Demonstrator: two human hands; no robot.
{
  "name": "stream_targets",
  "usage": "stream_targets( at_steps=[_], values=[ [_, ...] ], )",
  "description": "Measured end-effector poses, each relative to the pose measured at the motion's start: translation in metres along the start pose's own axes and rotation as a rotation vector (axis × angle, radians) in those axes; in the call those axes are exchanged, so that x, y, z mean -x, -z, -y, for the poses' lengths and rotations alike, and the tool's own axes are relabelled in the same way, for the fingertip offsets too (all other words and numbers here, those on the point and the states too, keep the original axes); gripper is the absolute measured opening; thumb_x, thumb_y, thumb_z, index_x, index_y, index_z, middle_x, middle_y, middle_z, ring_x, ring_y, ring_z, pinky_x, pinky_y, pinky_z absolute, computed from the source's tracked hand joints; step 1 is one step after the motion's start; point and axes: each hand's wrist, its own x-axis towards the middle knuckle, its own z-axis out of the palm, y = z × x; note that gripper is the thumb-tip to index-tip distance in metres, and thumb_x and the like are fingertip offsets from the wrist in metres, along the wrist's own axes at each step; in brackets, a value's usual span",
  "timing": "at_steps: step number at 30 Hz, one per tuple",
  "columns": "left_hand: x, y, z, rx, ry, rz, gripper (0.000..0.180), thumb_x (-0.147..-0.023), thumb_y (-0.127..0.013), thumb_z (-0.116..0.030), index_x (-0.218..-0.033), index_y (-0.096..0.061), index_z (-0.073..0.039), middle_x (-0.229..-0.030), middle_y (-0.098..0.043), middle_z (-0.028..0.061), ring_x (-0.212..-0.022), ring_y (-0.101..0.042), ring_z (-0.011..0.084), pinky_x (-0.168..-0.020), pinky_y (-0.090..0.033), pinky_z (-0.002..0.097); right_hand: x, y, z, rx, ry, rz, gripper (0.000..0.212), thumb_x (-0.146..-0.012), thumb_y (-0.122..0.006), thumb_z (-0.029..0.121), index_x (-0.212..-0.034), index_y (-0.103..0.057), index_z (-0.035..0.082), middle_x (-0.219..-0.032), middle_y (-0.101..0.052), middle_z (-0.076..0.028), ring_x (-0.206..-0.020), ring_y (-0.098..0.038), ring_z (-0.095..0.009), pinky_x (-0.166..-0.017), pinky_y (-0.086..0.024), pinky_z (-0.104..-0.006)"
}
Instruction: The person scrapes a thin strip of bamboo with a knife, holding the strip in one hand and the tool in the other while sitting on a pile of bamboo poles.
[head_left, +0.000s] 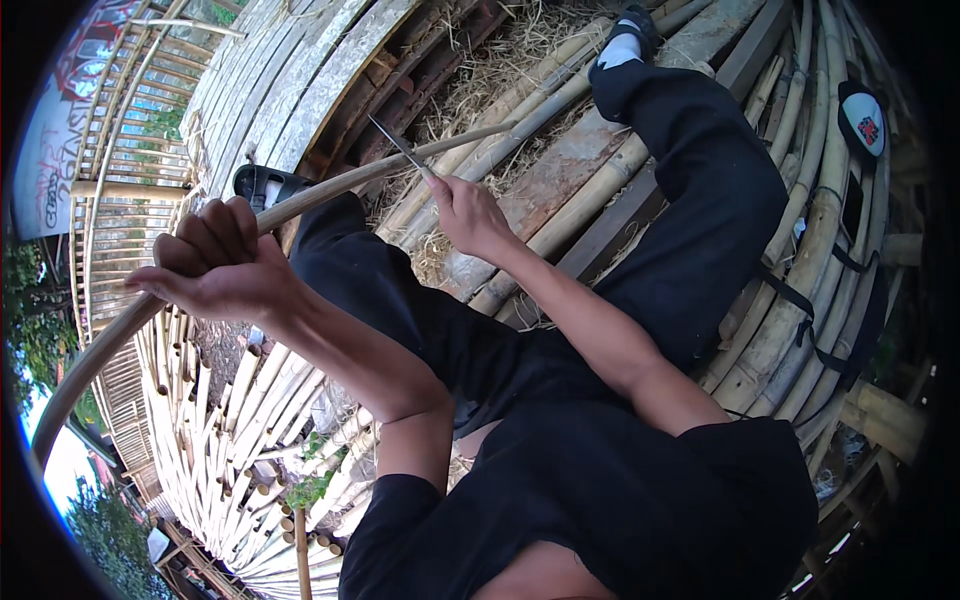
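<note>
Head | left hand (215, 260) grips pole (335, 187) | right hand (472, 216) holds knife (397, 143)

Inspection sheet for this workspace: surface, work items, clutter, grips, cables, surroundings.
Surface: bamboo and a worn board below the hands, uneven.
Work items: long curved pole; knife, blade crossing the pole in view, contact uncertain.
Clutter: loose straw ahead; white-and-black cap-like item at right.
Left grip: closed around the pole.
Right grip: closed on the knife's handle.
Cables: nothing seen; a black strap lies at right.
Surroundings: plank platform ahead; fence and pole stack at left.
</note>
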Motion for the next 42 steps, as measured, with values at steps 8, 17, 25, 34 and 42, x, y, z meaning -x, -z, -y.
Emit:
stream_targets(
  at_steps=[8,17,25,34,42],
  values=[
    [0.005,0.01,-0.002,0.102,0.096,-0.006,0.056,-0.093,-0.025,-0.059,-0.053,-0.018,-0.02,-0.043,-0.012,-0.006,-0.038,-0.009,0.0053,-0.033,-0.012,0.0211,-0.011,0.015,-0.064,0.203,-0.494,-0.019,0.06,-0.095,-0.028,0.042,-0.091,-0.062,-0.007,-0.088,-0.063,-0.027,-0.087,-0.061,-0.04,-0.08,-0.045,-0.0502],
    [0.008,-0.012,-0.004,0.214,0.074,0.123,0.056,-0.093,-0.03,-0.058,-0.055,-0.02,-0.018,-0.044,-0.013,-0.0051,-0.039,-0.007,0.0061,-0.034,-0.01,0.022,0.008,0.032,0.016,-0.075,-0.129,0.013,0.056,-0.095,-0.03,0.042,-0.082,-0.057,-0.005,-0.078,-0.059,-0.029,-0.085,-0.055,-0.047,-0.074,-0.042,-0.0501],
    [0.01,-0.014,-0.009,0.13,0.002,0.089,0.055,-0.093,-0.027,-0.057,-0.053,-0.022,-0.019,-0.043,-0.013,-0.006,-0.038,-0.007,0.0056,-0.033,-0.009,0.0216,0.009,0.007,0.011,-0.157,-0.024,0.01,0.054,-0.097,-0.032,0.039,-0.071,-0.05,-0.005,-0.058,-0.051,-0.021,-0.061,-0.057,-0.036,-0.059,-0.041,-0.0444],
    [0.008,-0.022,-0.006,0.127,0.037,0.128,0.056,-0.092,-0.026,-0.06,-0.053,-0.02,-0.02,-0.043,-0.014,-0.0065,-0.037,-0.008,0.0054,-0.034,-0.01,0.0222,0.014,0.003,-0.045,-0.066,-0.413,0.036,0.062,-0.095,-0.03,0.047,-0.075,-0.054,-0.006,-0.066,-0.056,-0.024,-0.069,-0.059,-0.038,-0.069,-0.044,-0.0461],
    [0.008,-0.014,0.0,0.046,0.002,0.036,0.056,-0.093,-0.026,-0.058,-0.052,-0.02,-0.021,-0.042,-0.014,-0.0068,-0.037,-0.008,0.0049,-0.033,-0.01,0.0219,0.028,0.018,0.008,-0.166,-0.322,0.159,0.058,-0.095,-0.033,0.044,-0.072,-0.054,-0.005,-0.064,-0.057,-0.024,-0.067,-0.058,-0.041,-0.065,-0.044,-0.0464]
  ],
)
